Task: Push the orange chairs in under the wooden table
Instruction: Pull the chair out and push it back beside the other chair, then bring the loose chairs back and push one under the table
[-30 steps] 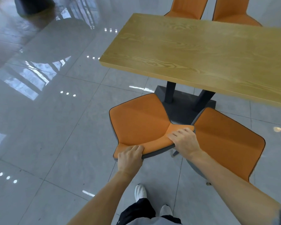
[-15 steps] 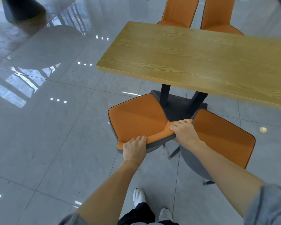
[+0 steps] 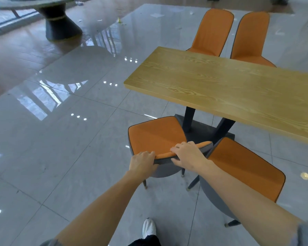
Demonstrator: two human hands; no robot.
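An orange chair (image 3: 155,135) with a grey shell stands at the near left corner of the wooden table (image 3: 229,89), its seat out from under the top, just short of the table's dark base. My left hand (image 3: 142,162) grips the left end of its backrest top edge. My right hand (image 3: 188,153) is closed over the same edge further right. A second orange chair (image 3: 242,167) stands close beside it on the right, angled, also out from the table. Two more orange chairs (image 3: 213,31) (image 3: 251,36) stand at the table's far side.
The table rests on dark legs and a flat dark base (image 3: 203,128). Glossy grey floor tiles spread to the left. A large dark round pedestal (image 3: 60,25) stands far back left. My white shoe (image 3: 148,228) is on the floor below the chair.
The chair has slid forward toward the table with both hands still on its backrest. My view has tilted up, so more of the far chairs and room shows.
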